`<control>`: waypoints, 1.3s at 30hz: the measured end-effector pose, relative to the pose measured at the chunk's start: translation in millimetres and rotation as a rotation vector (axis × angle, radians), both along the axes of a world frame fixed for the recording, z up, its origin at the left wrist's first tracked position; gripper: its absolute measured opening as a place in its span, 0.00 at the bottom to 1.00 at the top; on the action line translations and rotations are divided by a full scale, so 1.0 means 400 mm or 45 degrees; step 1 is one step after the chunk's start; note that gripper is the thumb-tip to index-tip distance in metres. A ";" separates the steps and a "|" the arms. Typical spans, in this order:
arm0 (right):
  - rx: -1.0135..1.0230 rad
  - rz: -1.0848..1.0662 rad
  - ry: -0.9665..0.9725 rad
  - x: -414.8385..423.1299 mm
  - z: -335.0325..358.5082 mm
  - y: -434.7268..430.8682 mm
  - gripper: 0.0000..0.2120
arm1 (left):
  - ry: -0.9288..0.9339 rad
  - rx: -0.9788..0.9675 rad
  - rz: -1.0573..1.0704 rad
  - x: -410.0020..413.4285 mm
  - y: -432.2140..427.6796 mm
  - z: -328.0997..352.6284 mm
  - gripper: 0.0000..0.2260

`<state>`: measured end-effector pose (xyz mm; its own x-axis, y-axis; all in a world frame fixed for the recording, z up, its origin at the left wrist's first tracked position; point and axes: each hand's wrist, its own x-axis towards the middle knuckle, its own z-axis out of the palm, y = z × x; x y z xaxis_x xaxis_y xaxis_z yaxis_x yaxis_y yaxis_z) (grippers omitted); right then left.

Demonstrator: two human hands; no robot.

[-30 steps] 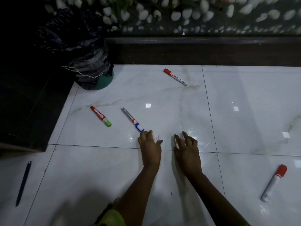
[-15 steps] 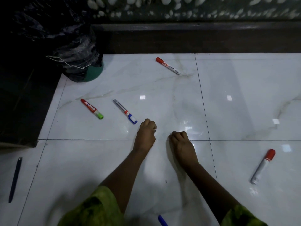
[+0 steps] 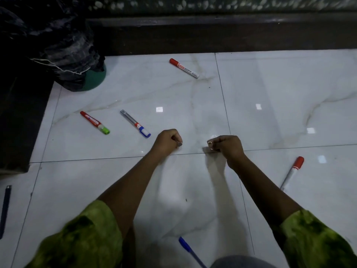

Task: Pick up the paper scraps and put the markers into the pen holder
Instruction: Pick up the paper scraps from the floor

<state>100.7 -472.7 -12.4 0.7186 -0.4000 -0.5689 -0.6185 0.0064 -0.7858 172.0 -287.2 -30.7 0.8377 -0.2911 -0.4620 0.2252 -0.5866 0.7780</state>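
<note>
The scrap half of the job looks nearly finished; the marker half has not begun. Both hands hover low over the floor (image 3: 270, 97), near each other by a tile joint. The left hand (image 3: 167, 142) and the right hand (image 3: 229, 147) each have the fingers curled tight into a fist, thumb pressed to the forefinger. A pale speck shows at each thumb tip, too small to tell as paper or nail, so the scraps themselves are hidden. No loose paper shows anywhere on the tiles, so I judge that both fists are closed on scraps.

Four markers lie untouched and apart from one another. The green-capped marker (image 3: 94, 122) and the blue-capped marker (image 3: 135, 123) lie to the left of the left hand, the blue-capped one nearer. The far marker (image 3: 183, 68) lies up by the dark skirting, and the right marker (image 3: 292, 172) lies beyond the right forearm. A blue pen (image 3: 190, 250) pokes in at the bottom edge between the arms, and a dark pen (image 3: 5, 207) lies at the far left edge.

A bin (image 3: 96, 76) lined with a black bag stands at the upper left, a likely place for the scraps. No pen holder is in view. What is left, then, is to get rid of the paper, collect every marker, and find the holder to put them in.
</note>
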 end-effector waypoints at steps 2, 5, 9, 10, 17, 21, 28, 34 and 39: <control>0.079 -0.060 0.010 -0.017 0.031 -0.012 0.09 | 0.102 -0.074 -0.048 0.000 -0.017 0.025 0.15; 0.203 -0.142 0.030 -0.033 0.076 -0.013 0.12 | 0.190 -0.129 -0.150 0.011 -0.037 0.080 0.13; 0.323 -0.206 0.027 -0.028 0.138 0.002 0.11 | 0.253 -0.151 -0.179 0.047 -0.038 0.179 0.11; 0.339 -0.210 0.017 -0.019 0.149 0.007 0.11 | 0.253 -0.163 -0.170 0.057 -0.035 0.203 0.11; 0.420 -0.017 -0.105 0.136 0.289 0.128 0.04 | 0.119 -0.152 -0.015 0.153 0.057 0.385 0.11; 0.406 0.080 -0.111 0.269 0.353 0.241 0.07 | 0.015 -0.199 0.158 0.215 0.153 0.453 0.14; 0.435 0.211 -0.172 0.492 0.456 0.430 0.11 | -0.196 -0.448 0.549 0.327 0.332 0.542 0.12; 0.571 0.356 -0.388 0.689 0.532 0.609 0.09 | -0.418 -0.570 0.820 0.466 0.492 0.604 0.11; 0.425 0.428 -0.395 0.808 0.553 0.722 0.12 | -0.462 -0.406 0.947 0.572 0.562 0.603 0.13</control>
<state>423.8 -183.9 208.6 0.9291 0.0450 -0.3670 -0.3697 0.1287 -0.9202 400.9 -62.6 210.7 0.9405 0.3176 -0.1207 0.1691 -0.1294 0.9771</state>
